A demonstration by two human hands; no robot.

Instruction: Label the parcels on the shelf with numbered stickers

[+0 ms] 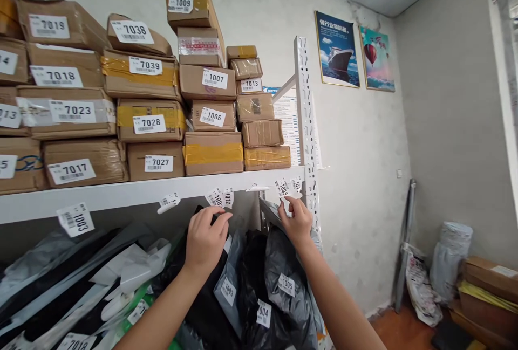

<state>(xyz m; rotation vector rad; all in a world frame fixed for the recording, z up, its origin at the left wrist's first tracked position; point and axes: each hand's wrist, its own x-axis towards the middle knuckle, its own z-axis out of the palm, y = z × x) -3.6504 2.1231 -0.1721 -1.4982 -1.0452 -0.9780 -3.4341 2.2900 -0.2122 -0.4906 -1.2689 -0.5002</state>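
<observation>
My right hand (297, 220) pinches the lower edge of a white label marked 1005 (283, 188), which hangs at the shelf beam near the upright. My left hand (207, 239) is raised with curled fingers, thumb and index fingertips slightly apart, and nothing shows between them. Just above it, white labels marked 1012 (228, 198) and 100-something (215, 197) hang from the beam, the last digit unclear. Below my hands are a black plastic parcel labelled 1004 (251, 280), a grey one labelled 1005 (275, 263) and a grey-blue one labelled 1003 (232, 253).
Cardboard boxes (149, 86) with number labels are stacked on the shelf above its white beam (121, 194). A perforated upright (306, 123) stands at the right. More bagged parcels (81, 280) fill the lower left. Boxes (489, 280) and wrapped rolls (451, 253) sit in the right corner.
</observation>
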